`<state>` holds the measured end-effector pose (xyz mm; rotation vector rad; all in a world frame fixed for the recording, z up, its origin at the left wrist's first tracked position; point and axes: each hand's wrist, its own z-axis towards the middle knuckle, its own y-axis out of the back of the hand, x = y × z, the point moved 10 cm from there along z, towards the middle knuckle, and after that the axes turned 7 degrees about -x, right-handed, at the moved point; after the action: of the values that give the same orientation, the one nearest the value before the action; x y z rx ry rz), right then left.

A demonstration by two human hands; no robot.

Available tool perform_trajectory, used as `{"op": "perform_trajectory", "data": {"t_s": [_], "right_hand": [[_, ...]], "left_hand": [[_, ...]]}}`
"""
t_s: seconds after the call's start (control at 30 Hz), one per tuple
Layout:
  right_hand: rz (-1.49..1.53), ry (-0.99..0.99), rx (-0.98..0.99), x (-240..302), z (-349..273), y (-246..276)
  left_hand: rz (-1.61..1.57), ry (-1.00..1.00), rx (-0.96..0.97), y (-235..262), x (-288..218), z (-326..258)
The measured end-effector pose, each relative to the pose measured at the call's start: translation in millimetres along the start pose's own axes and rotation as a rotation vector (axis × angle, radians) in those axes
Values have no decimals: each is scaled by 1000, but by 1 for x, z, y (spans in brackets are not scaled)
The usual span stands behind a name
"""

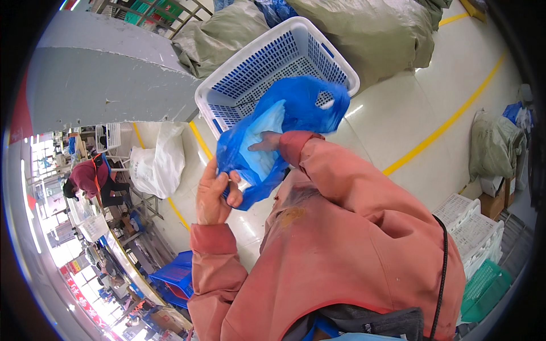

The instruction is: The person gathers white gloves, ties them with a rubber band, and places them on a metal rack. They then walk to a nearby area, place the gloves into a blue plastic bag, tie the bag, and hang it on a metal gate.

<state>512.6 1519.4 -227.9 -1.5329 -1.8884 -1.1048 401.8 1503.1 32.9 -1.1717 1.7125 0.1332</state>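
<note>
While a person in a dark red top (85, 177) bends over at the far left, well apart from the work, a white sack (157, 160) stands on the pale floor (398, 122) beside a yellow floor line (443, 126). Nearer the centre, the left hand (214, 196) has its grip closed on the lower edge of a blue plastic bag (296, 108), thumb and fingers pinching the film. Bag is held up in the air, in front of a white lattice basket (273, 57) that tilts behind it. A white item (263, 136) shows inside the bag. Right hand (266, 141) is pushed into the bag's mouth; only part of it shows, and whether its grip is closed on the white item cannot be told. Both sleeves are salmon pink. Behind the basket lie grey-green sacks (369, 28). At the right stand white crates (475, 227) and a green crate (483, 287).
</note>
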Motion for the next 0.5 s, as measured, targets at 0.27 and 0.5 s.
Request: {"op": "perform_trajectory", "data": {"t_s": [0.27, 0.5], "right_hand": [[-666, 58, 441, -33, -94, -28], [-553, -195, 659, -79, -38, -76]], "left_hand": [[-155, 144, 61, -20, 64, -27], [-188, 104, 29, -9, 64, -21]]}}
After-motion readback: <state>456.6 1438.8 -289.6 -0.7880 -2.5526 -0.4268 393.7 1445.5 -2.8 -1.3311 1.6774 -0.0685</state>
